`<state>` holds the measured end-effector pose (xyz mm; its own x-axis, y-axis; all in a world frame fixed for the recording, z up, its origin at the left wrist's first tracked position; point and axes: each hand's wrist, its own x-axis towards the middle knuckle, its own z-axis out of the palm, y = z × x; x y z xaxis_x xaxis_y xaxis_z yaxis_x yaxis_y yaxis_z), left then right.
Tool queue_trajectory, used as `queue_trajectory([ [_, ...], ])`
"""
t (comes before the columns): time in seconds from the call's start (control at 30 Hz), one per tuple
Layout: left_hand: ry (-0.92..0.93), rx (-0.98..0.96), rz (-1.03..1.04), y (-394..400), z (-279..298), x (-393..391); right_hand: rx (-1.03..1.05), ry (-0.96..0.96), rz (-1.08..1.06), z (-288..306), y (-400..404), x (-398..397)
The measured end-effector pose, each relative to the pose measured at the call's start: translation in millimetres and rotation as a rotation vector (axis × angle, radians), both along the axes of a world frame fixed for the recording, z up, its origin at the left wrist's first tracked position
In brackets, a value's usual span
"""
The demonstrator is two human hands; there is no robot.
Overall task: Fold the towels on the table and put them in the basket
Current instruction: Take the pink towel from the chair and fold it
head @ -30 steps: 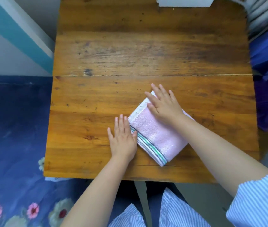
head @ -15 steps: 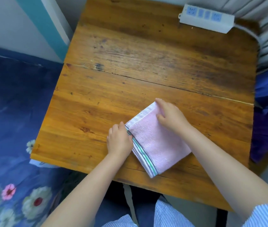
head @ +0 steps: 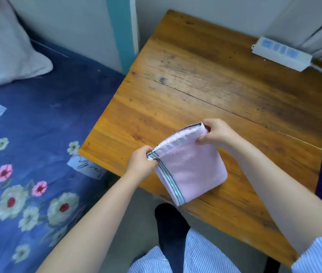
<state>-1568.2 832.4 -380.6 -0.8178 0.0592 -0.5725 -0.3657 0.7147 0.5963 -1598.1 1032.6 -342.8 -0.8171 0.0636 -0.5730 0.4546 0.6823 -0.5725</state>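
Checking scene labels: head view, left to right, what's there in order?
Pillow → flowered bedsheet → left hand → pink towel → right hand → power strip. Both hands pinch the towel's upper corners, and the wooden table lies under it all from the left hand onward.

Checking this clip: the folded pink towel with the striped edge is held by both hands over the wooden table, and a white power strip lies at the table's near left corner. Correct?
Not quite. In the head view the white power strip lies at the far right corner of the wooden table, by the wall. The rest holds: the left hand and right hand both hold the folded pink towel with the striped edge over the table.
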Motion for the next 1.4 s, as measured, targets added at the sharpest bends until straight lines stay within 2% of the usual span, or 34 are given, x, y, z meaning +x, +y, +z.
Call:
queue_trajectory([
  [0.13,0.236,-0.103,-0.019,-60,32,37,-0.083,0.096,0.120,31,-59,11],
  [0.23,0.365,-0.195,0.027,-113,55,83,-0.111,0.184,0.294,55,-119,31],
  [0.33,0.453,-0.154,0.127,-165,80,132,-0.172,0.292,0.378,75,-176,61],
  [0.47,0.486,-0.012,0.405,-238,124,217,-0.292,0.363,0.577,107,-255,120],
  [0.63,0.527,0.176,0.780,-310,151,313,-0.361,0.360,0.793,137,-337,190],
  [0.8,0.629,0.217,1.147,-364,164,376,-0.445,0.295,0.953,164,-417,244],
  [0.9,0.720,0.187,1.363,-389,171,392,-0.502,0.282,1.030,174,-462,259],
  [1.03,0.739,0.129,1.536,-428,175,394,-0.532,0.257,1.056,179,-521,266],
  [1.17,0.708,0.117,1.626,-486,192,382,-0.510,0.237,1.087,188,-591,255],
  [1.4,0.750,0.117,1.647,-632,223,334,-0.599,0.244,1.075,208,-741,204],
])
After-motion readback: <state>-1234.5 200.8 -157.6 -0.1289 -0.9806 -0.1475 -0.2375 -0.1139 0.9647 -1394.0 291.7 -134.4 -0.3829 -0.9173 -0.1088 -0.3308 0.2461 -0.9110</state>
